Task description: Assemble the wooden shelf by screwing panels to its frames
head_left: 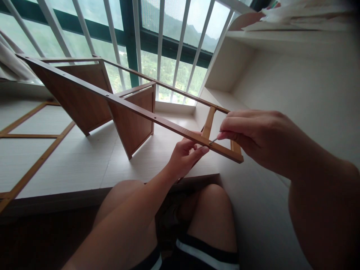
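A half-built wooden shelf frame (135,108) lies tilted across a white window ledge (84,161), its long brown rail running from upper left to lower right. My left hand (187,152) grips the underside of that rail near its right end. My right hand (253,137) pinches a thin metal pin or screw (213,141), whose tip touches the top of the rail by a short crosspiece (208,123). Two brown panels (132,120) hang from the rail and rest on the ledge.
A second wooden frame (33,137) lies flat on the ledge at left. White window bars (180,41) stand behind. A white shelving unit (281,75) rises at right. My bare knees (208,210) sit below the ledge edge.
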Demonstrator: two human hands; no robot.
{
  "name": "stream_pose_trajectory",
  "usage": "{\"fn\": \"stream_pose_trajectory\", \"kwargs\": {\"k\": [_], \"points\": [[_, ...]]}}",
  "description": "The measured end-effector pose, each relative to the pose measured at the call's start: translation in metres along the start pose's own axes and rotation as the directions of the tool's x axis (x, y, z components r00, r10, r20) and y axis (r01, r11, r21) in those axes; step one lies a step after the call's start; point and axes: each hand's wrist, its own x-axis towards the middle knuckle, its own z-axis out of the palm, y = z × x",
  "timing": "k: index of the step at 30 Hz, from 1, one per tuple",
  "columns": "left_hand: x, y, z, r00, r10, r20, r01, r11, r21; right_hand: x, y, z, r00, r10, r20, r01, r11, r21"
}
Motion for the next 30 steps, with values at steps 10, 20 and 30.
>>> {"fn": "stream_pose_trajectory", "kwargs": {"k": [10, 20, 30], "points": [[0.000, 0.002, -0.002, 1.000, 0.023, 0.012, -0.023, 0.999, 0.032, 0.009, -0.003, 0.001, 0.999, 0.038, -0.001, -0.038, 0.999, -0.015], [0.000, -0.003, -0.002, 1.000, 0.011, 0.013, -0.011, 1.000, 0.015, 0.008, -0.029, 0.013, 0.887, 0.439, -0.146, -0.456, 0.882, -0.117], [0.000, -0.001, -0.003, 1.000, 0.003, 0.013, -0.003, 1.000, 0.011, -0.003, -0.013, -0.002, 0.968, 0.173, -0.180, -0.178, 0.984, -0.012]]}}
